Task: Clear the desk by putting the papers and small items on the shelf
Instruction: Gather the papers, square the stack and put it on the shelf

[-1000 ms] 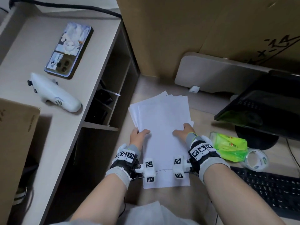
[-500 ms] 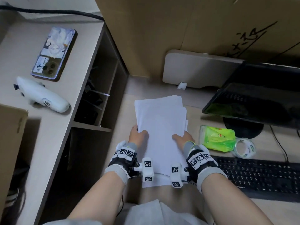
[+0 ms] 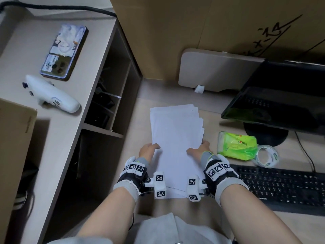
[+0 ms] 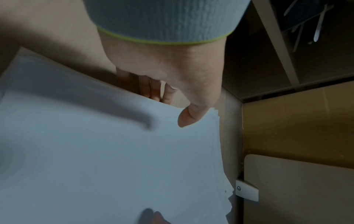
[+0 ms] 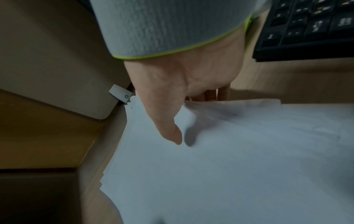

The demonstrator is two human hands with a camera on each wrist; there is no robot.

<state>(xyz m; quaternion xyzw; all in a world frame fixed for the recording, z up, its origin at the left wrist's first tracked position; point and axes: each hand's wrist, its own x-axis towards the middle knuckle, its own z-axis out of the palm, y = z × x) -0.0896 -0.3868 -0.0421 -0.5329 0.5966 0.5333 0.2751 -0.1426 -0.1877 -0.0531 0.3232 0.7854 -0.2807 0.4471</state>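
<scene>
The papers [image 3: 175,138] are a white stack in the middle of the surface [image 3: 140,106], near the person. The sheets do not line up at the far end. The left hand [image 3: 147,150] grips the left edge of the stack, thumb on top and fingers [image 4: 153,91] tucked under. The right hand [image 3: 200,148] grips the right edge the same way, thumb on top and fingers under the sheets.

Just right of the stack lies a green packet [image 3: 236,145]. A clear tape roll [image 3: 266,156] touches its right side. A black keyboard [image 3: 281,185] lies near the person on the right. A black monitor [image 3: 284,95] stands farther back.

To the left is the shelf [image 3: 98,81], with dark open spaces under its top. On its top lie a phone [image 3: 64,51] and, nearer, a white controller [image 3: 52,97]. They sit close but apart. A brown box [image 3: 15,134] sits at the near left. Brown cardboard [image 3: 175,32] stands at the far side.
</scene>
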